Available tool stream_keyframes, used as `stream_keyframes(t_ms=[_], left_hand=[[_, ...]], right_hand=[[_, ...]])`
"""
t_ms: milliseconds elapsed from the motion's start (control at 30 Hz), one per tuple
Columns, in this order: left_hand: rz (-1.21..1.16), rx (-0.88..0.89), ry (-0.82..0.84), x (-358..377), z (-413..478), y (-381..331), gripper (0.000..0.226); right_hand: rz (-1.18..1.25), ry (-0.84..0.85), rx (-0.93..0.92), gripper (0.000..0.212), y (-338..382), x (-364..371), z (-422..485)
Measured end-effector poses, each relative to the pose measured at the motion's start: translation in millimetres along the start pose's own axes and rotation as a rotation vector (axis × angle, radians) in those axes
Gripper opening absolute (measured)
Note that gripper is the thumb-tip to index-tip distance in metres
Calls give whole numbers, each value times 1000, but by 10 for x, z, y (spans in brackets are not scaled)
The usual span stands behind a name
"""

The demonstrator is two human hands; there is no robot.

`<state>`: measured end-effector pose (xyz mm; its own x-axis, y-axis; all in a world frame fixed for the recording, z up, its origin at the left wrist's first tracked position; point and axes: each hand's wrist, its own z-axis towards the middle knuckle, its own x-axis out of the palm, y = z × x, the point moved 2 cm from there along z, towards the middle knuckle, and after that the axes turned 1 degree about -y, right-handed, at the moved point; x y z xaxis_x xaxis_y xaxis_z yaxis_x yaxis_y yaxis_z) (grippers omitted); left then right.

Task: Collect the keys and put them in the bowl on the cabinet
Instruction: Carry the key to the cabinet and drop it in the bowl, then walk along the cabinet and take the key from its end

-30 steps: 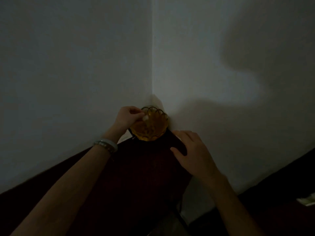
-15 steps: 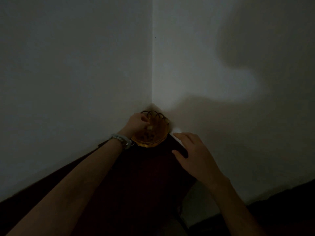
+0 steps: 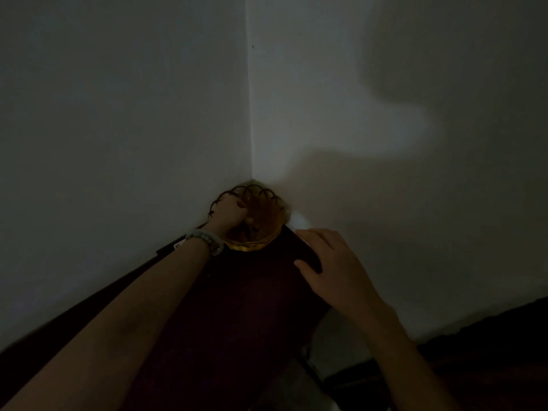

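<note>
Bowl (image 3: 268,226) sits at far corner of dark cabinet (image 3: 237,307), tucked where two pale walls (image 3: 118,114) meet. Amber/orange, looks translucent, w/ dark looped wire scallops round the rim; near edge shows a brighter yellow band. Light v. dim, detail poor. Left hand (image 3: 229,213) is down inside bowl on its left side, fingers curled inward into a loose fist, knuckles just under the wire loops. Cannot tell whether it's clamped on anything; contents under the fingers are only a few pale blobs just right of the hand, too murky to call keys or not. Pale beaded bracelet (image 3: 206,240) on left wrist, just outside the bowl's near-left rim; bare forearm runs back to lower left corner of view. Right hand (image 3: 332,268) lies palm-down on cabinet top, near-right of bowl, not touching it; fingers spread apart and extended, tips close to cabinet's right edge, thumb splayed toward centre, nothing held. Small bright patch on wall just beyond right fingertips. Large soft shadow (image 3: 444,69) on right wall, above and beyond right hand. Dark floor strip at lower right, below right forearm.
</note>
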<state>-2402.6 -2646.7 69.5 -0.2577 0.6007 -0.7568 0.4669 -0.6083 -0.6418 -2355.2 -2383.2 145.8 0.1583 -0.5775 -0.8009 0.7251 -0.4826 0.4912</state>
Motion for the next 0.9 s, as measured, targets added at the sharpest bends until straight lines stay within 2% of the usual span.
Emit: stream_keyframes(t_ms=[67,167,233,300,333,500,700,900], left_hand=[[-45,-22,52,11,-29,4,19],[-14,52,70,-41,-126,-72,16],[61,129,-6,-135,-227,-122,10],[128,176,-89,-263,-387,-135,33],[162,197,-138,-338,-505,-135,37],[237,285,-318,-655,-1324,-47,42],[302,203,-435,-877,-2259,179,50],[420,3,-547,-857,-2937,424,54]], right_hand=[[3,4,7,48,3,-17,-18],[-9,12,-4,48,13,-28,-36],[-5,11,-9,48,27,-26,-39],[-2,8,-14,48,54,-17,-31],[0,9,-19,48,71,-8,-22],[35,29,-57,50,226,96,34],[120,109,-188,48,602,347,61],[181,236,-396,49,1029,640,-41]])
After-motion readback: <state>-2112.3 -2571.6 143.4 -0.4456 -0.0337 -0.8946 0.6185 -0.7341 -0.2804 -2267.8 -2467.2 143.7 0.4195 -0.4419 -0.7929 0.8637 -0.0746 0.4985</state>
